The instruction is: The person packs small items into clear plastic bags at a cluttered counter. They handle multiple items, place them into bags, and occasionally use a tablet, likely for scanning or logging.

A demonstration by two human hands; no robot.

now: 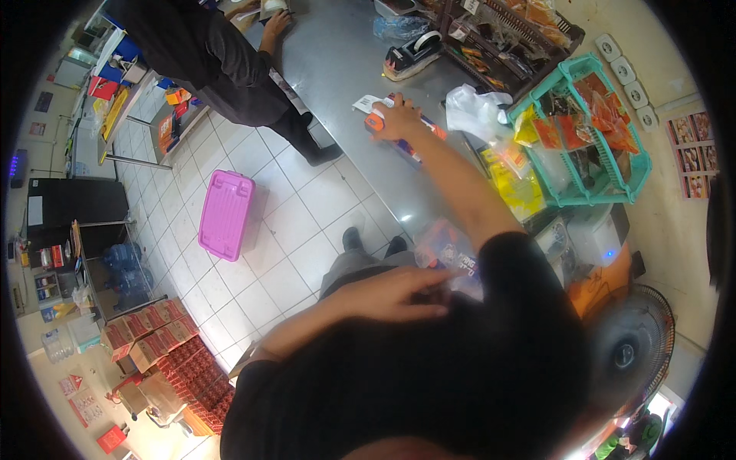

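Note:
My right hand [398, 118] reaches over the steel worktable [339, 86], its fingers bent around an orange-and-purple package [375, 122]. A white printed paper or label [365, 103] juts out by the fingertips, and more orange and purple packaging shows under the hand. My left hand [402, 293] is raised in front of my torso, fingers apart, with nothing seen in it. Its fingertips overlap a clear printed plastic bag [445, 247] at the table's near edge; whether they touch is unclear. A white plastic bag [474, 109] lies right of my right hand.
A tape dispenser [411, 54], brown crates [512, 46] and a teal basket [604, 190] of packets stand along the table. A yellow packet [514, 184] lies beside the basket. A co-worker in dark clothes [230, 63] stands across the table's left edge. A pink-lidded bin [227, 215] is on the floor.

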